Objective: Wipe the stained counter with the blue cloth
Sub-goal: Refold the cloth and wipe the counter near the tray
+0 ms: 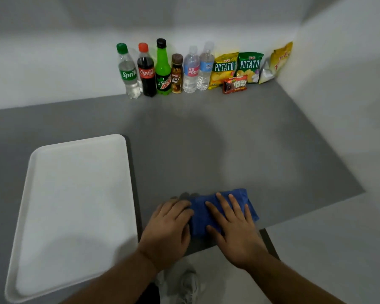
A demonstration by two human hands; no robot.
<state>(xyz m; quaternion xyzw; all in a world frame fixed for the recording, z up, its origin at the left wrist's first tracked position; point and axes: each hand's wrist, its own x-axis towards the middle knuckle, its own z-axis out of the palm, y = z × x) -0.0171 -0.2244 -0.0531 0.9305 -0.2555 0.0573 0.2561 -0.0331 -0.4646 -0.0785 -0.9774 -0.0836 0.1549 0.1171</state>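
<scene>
Listener: Hands, and what sort of hold?

Describer: Right hand (235, 235) flat on top of a folded blue fabric cloth (199, 216), fingers straight and spread, pressing down rather than gripping. Left hand (169, 229) against the cloth's left end, fingers bent at the edge. Cannot tell whether pinching it or only resting there.

Listener: Cloth's place?

Describer: Directly under the right palm, touching both hands. Lying on a matte grey counter (228, 139), right at its near edge, just to the right of a large white rectangular plastic tray (75, 205).

Listener: Progress on the wiping?

Describer: Judged near the start. No stain distinguishable anywhere on the grey surface, no wet streak either, so no way of judging cleaned from uncleaned. Most of the counter beyond the cloth apparently yet to be covered.

Listener: Anything in the way?

Describer: Nothing close. Well apart, against the back wall: a row of six upright drink bottles (162, 69), then crinkly snack packets (237, 66) beside them, toward the corner.
</scene>
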